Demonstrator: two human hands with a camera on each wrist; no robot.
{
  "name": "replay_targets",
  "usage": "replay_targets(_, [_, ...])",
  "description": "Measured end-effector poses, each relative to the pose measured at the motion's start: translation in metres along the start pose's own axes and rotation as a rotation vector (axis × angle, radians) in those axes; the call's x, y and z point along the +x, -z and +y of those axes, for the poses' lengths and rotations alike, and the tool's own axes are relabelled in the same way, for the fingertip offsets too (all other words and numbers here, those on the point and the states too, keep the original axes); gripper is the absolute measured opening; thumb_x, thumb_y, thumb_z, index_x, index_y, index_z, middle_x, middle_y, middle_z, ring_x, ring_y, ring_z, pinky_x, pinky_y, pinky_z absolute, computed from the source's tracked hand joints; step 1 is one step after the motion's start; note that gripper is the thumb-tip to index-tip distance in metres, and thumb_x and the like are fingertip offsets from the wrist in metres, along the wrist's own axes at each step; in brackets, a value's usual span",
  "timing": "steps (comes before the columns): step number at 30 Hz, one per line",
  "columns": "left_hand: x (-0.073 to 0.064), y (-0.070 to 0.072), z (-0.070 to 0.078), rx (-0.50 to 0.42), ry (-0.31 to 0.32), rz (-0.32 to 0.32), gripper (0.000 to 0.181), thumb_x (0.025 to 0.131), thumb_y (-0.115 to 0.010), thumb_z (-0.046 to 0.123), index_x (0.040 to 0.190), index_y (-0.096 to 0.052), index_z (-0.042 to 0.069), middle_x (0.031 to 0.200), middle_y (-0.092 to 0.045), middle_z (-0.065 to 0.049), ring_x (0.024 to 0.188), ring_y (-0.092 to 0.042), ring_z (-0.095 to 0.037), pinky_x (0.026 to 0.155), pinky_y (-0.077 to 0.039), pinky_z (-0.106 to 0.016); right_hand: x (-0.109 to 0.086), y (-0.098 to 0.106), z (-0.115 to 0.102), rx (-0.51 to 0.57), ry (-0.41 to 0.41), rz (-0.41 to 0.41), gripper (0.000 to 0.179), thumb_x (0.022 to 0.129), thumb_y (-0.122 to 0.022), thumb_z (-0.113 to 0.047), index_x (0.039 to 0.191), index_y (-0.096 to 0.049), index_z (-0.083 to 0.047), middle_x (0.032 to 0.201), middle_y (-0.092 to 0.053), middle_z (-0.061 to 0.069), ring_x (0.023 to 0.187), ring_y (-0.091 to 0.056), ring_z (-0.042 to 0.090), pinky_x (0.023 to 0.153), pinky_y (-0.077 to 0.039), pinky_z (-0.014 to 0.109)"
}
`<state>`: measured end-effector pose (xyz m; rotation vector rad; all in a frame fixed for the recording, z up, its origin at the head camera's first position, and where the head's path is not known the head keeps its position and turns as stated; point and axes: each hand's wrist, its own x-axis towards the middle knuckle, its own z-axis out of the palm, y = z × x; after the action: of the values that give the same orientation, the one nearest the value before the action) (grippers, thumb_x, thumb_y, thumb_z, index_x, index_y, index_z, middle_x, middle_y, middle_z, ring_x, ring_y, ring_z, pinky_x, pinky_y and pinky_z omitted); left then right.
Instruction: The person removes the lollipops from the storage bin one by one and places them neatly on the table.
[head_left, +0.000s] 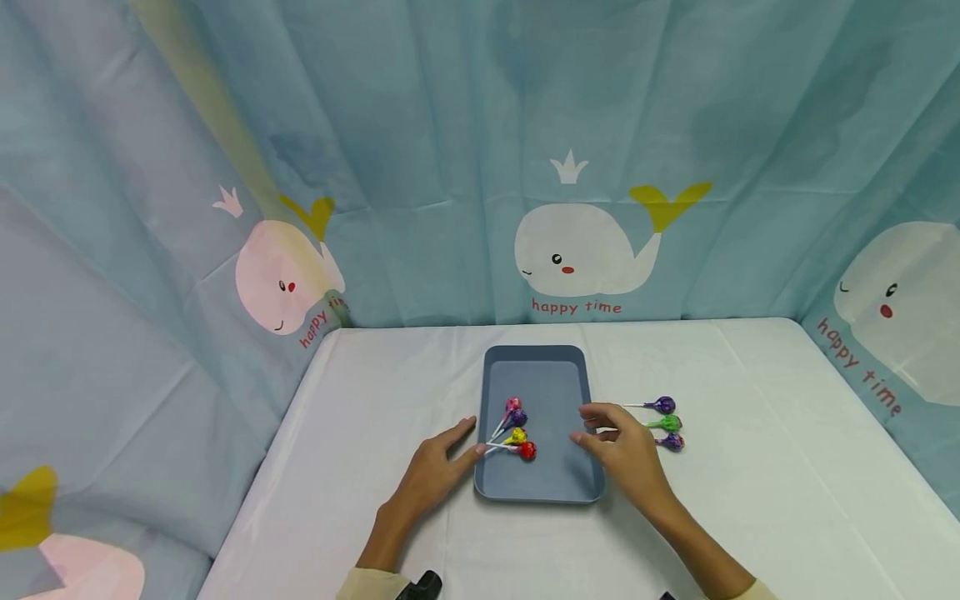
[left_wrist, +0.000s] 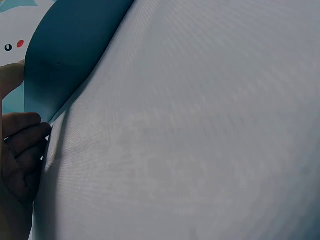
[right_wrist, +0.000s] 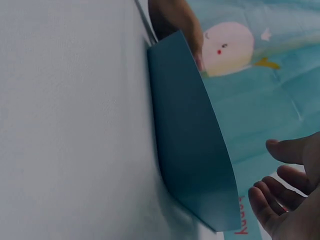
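A blue-grey tray lies on the white table. My left hand is at its left side; in the left wrist view the thumb reaches the rim and the fingers bend against the outer wall, holding it. Several wrapped lollipops lie inside the tray: a pink one, a purple one, a yellow one and a red one. Over the right rim hovers my right hand, its fingers loosely bent and thumb apart, with nothing between them.
Right of the tray, partly behind my right hand, are three more lollipops: purple, green and purple. A blue curtain with whale prints hangs around the white table.
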<state>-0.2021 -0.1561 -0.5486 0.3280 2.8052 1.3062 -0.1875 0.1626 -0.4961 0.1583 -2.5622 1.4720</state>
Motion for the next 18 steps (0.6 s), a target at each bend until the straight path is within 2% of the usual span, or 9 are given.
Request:
replay_targets(5, [0.000,-0.001,-0.001,-0.003,-0.005,0.001,0.070,0.101,-0.065,0.060,0.158,-0.054,0.020,0.160,-0.053,-0.005,0.150,-0.048,-0.030,0.124,-0.038,-0.056,0.001,-0.010,-0.003,-0.003,0.002,-0.016,0.043,0.088,-0.089,-0.013,0.127,-0.074,-0.005,0.122,-0.075,0.005,0.108,-0.073,0.023,0.089,-0.061,0.023])
replay_targets(11, [0.000,-0.001,-0.002,-0.001,0.003,0.003,0.071,0.100,-0.065,0.061,0.157,-0.054,0.020,0.160,-0.053,-0.003,0.151,-0.048,-0.029,0.124,-0.038,-0.055,0.003,-0.021,-0.007,-0.002,0.020,-0.026,0.042,0.087,-0.089,-0.014,0.126,-0.074,-0.004,0.120,-0.076,0.008,0.104,-0.074,0.022,0.089,-0.064,0.033])
replay_targets(18, [0.001,-0.001,-0.002,-0.002,0.001,0.001,0.071,0.100,-0.065,0.061,0.158,-0.054,0.021,0.160,-0.054,-0.003,0.151,-0.048,-0.030,0.124,-0.038,-0.056,0.003,-0.032,-0.011,0.025,0.014,-0.051,0.041,0.087,-0.089,-0.013,0.124,-0.075,-0.005,0.119,-0.076,0.010,0.103,-0.074,0.022,0.089,-0.064,0.035])
